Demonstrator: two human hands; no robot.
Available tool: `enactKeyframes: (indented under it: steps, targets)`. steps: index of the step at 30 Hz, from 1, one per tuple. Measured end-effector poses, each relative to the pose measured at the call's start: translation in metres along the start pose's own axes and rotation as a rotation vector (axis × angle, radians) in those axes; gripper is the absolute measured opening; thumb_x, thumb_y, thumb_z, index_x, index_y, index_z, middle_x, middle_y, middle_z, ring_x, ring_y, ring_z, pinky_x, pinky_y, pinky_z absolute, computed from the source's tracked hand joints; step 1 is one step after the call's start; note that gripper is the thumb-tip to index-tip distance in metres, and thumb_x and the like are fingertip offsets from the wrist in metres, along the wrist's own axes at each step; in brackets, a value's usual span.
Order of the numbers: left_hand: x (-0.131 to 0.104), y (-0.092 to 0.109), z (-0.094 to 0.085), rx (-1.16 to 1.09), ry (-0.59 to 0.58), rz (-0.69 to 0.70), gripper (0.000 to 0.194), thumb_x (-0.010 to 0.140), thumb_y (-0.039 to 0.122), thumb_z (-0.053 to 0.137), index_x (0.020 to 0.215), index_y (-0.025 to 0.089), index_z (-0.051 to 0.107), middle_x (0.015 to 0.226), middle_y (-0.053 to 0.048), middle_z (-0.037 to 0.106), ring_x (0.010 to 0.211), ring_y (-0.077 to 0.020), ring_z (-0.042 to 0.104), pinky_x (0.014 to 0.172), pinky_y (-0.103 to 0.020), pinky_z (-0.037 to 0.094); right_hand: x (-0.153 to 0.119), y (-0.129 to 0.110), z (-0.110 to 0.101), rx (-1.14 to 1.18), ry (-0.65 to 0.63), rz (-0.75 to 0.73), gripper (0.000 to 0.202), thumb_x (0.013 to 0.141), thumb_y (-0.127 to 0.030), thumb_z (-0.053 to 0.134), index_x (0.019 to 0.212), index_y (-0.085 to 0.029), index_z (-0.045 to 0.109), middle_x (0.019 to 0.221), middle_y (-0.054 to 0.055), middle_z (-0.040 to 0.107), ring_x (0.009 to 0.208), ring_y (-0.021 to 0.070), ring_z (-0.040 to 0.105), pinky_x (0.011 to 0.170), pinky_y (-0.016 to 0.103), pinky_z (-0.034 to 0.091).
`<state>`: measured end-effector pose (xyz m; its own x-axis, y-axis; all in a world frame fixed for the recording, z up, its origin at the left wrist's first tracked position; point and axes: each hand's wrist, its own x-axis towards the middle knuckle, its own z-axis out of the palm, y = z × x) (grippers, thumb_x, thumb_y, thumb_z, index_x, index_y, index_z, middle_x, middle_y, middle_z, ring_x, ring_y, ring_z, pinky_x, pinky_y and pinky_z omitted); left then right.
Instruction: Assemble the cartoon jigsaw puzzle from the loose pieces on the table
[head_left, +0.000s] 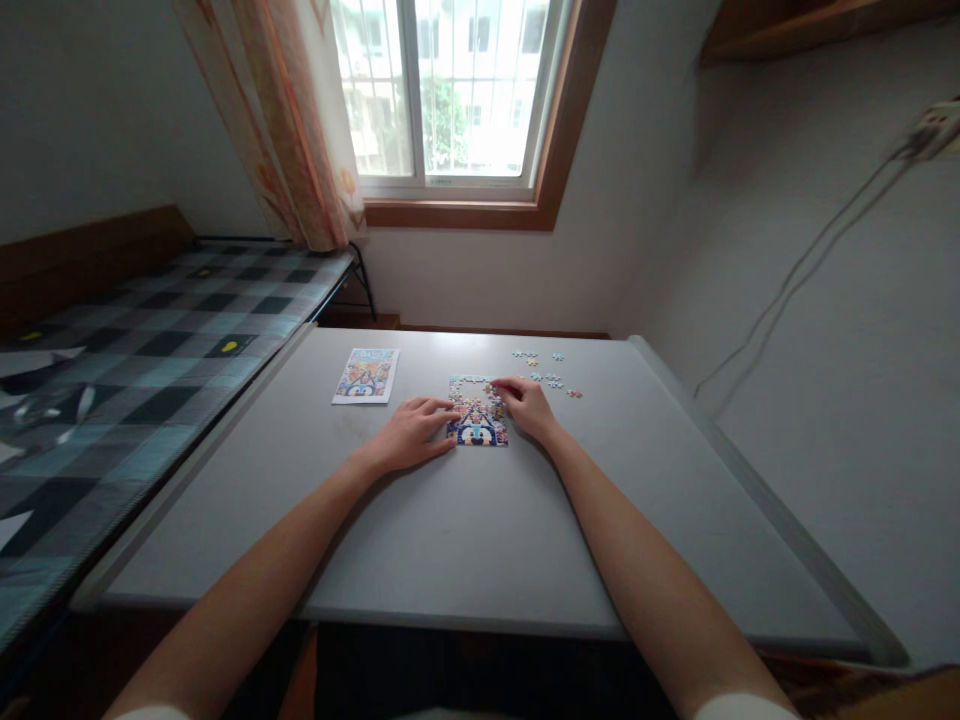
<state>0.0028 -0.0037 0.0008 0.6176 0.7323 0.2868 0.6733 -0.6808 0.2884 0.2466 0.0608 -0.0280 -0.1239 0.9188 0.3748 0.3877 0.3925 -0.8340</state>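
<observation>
A partly assembled jigsaw puzzle [478, 432] lies flat on the table, with a blue-and-white cartoon face along its near edge and a gap in its upper middle. My left hand [411, 432] rests at its left side, fingers apart, fingertips touching the border. Over the puzzle's upper right part, my right hand [525, 405] has its thumb and fingers pinched together on a small puzzle piece, mostly covered by the fingertips. Several loose puzzle pieces [554, 381] lie scattered beyond and to the right of that hand.
A printed picture sheet [366, 377] lies left of the puzzle on the white table [465, 540]. Along the left stands a bed [225, 300] with a checked cover. The window [450, 100] and curtain [277, 120] are ahead; a cable [795, 265] hangs down the right wall.
</observation>
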Motion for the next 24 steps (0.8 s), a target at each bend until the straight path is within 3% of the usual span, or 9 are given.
enactKeyframes:
  steps: [24]
  targets:
    - [0.0002,-0.0003,-0.0001,0.008,0.004,0.009,0.042,0.088,0.041,0.055,0.129,0.033,0.054,0.128,-0.004,0.055,0.116,-0.0231,0.049,0.103,-0.041,0.037,0.001,0.0013,-0.002,-0.027,-0.012,-0.044,0.026,0.078,-0.023,0.052,0.088,-0.016,0.075,0.082,0.008,0.071,0.079,0.0192,0.062,0.078,0.033,0.047]
